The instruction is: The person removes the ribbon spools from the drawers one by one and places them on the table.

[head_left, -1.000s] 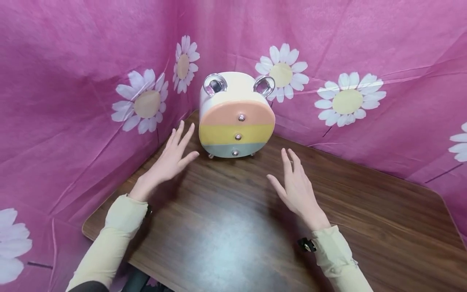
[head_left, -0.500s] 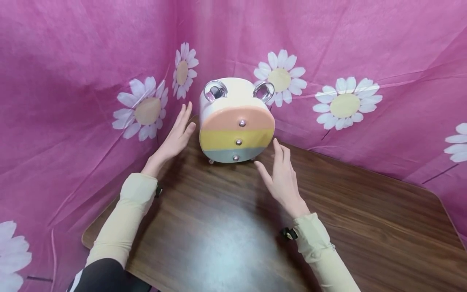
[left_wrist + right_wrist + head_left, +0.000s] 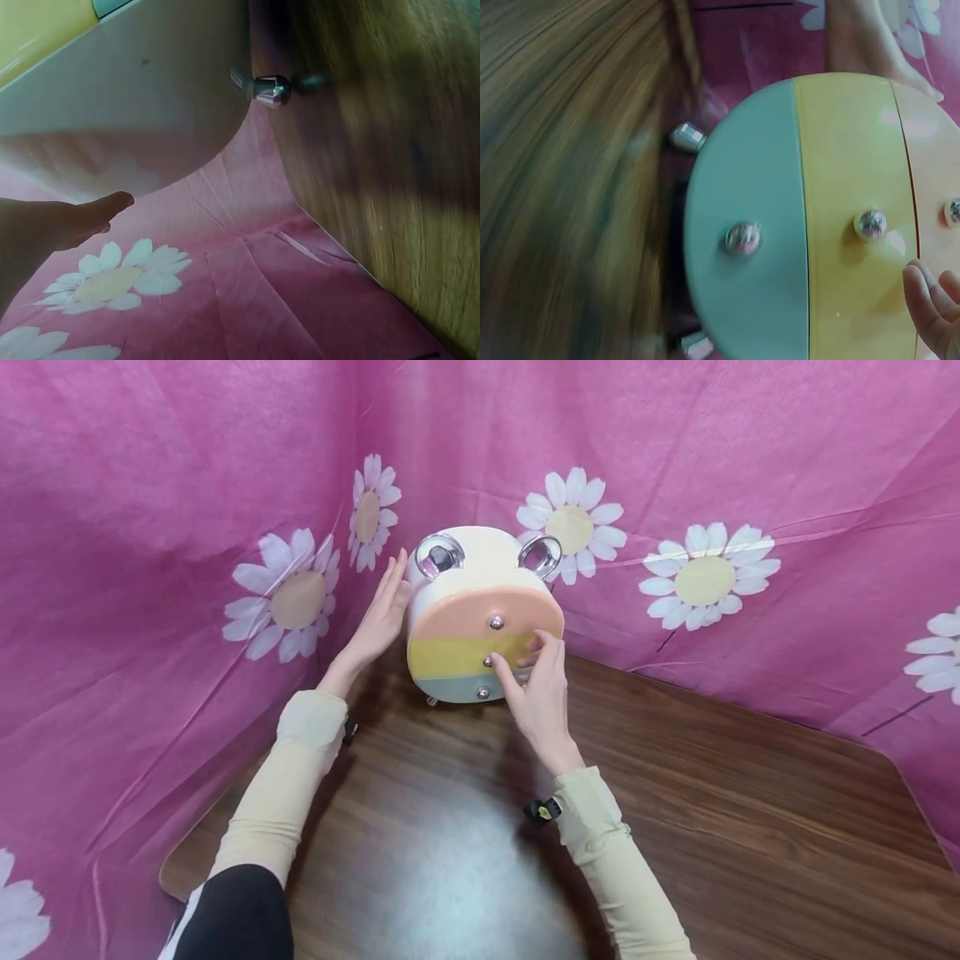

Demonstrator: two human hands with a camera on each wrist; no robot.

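A small rounded drawer cabinet (image 3: pixel 465 647) stands on the table, white with peach, yellow and blue-green drawer fronts. Each front has a silver knob, and two silver rings sit on top like ears. My left hand (image 3: pixel 381 620) lies along the cabinet's left side, fingers straight; its fingertips are right at the white side wall (image 3: pixel 150 105) in the left wrist view. In front of the drawers is my right hand (image 3: pixel 542 697), fingers loosely bent and thumb apart from them. Its thumb overlaps the yellow drawer's knob (image 3: pixel 871 224) in the head view, while the right wrist view shows a gap.
The cabinet stands on short silver feet (image 3: pixel 270 90) at the back corner of the brown wooden table (image 3: pixel 712 802). A pink cloth (image 3: pixel 750 452) with white daisies hangs behind and to the left, close to the left hand.
Both hands have moved forward to the cabinet. The left has come in to its side; the right has moved left and up in front of the drawers, its fingers bending. The drawers stay closed.
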